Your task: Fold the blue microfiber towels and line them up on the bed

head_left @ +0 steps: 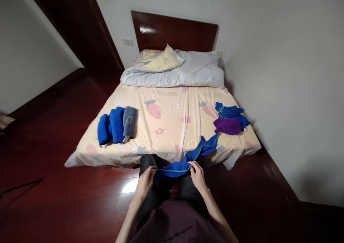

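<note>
A blue cloth [185,166] with a green edge stretches between my hands, its far end lying on the front right of the bed. My left hand [147,178] is closed on its left end. Further along the green edge, my right hand [197,173] pinches the cloth. On the bed's left side lie two rolled blue towels [117,125] [103,129] and a rolled grey towel [129,122], side by side. A purple cloth [228,126] and crumpled blue cloth [232,111] are heaped on the bed's right side.
The bed [166,119] has a patterned cream sheet. A folded grey-white quilt [199,69] and a pale yellow cloth [166,60] lie near the dark headboard [174,31]. A white wall [282,74] stands close on the right. A thin dark rod [23,185] shows at the lower left.
</note>
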{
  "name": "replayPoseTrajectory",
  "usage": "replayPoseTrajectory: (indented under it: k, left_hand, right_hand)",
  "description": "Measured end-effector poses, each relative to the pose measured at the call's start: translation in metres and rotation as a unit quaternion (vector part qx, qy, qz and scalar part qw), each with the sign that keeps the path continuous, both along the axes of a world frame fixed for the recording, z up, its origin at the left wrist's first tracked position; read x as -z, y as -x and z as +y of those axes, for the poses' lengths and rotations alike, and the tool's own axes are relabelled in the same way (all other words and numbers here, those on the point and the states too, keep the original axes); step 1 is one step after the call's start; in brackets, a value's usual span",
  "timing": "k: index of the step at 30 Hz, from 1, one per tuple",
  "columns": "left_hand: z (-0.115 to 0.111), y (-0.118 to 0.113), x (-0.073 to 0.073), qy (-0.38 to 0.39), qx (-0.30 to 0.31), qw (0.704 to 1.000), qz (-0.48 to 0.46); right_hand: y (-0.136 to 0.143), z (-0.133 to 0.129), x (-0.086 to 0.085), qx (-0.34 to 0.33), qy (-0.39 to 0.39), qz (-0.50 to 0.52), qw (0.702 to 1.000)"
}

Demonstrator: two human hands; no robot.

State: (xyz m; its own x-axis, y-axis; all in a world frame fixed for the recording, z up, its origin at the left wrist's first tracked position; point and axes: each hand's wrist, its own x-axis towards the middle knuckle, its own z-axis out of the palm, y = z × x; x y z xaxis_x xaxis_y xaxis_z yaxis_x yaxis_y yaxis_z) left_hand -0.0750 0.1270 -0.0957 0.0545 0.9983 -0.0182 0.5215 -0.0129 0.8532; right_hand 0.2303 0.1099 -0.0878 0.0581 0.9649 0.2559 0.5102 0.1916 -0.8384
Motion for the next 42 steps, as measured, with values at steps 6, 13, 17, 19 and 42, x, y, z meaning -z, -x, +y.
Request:
replayPoseTrajectory:
  k: [6, 13, 17, 19, 42]
  left_hand:
    - [0.000, -0.059, -0.036, -0.041, 0.210, 0.973, -0.081]
    - [-0.004, -0.081, -0.085, -0.052, 0.141, 0.977, -0.149]
    - [-0.017, -0.070, -0.096, -0.005, 0.145, 0.972, -0.186]
    - [-0.024, -0.070, -0.097, -0.001, 0.139, 0.972, -0.189]
    - [-0.003, -0.051, -0.132, -0.076, 0.030, 0.993, -0.086]
  right_hand:
    - [0.039, -0.014, -0.050, -0.044, -0.061, 0.003, 0.997]
    - [0.055, -0.008, -0.082, -0.039, -0.121, 0.022, 0.992]
    - [0.056, -0.002, -0.085, -0.049, -0.138, 0.024, 0.989]
    - [0.060, -0.001, -0.085, -0.049, -0.137, 0.032, 0.989]
    - [-0.012, 0.030, -0.035, -0.072, 0.032, 0.005, 0.997]
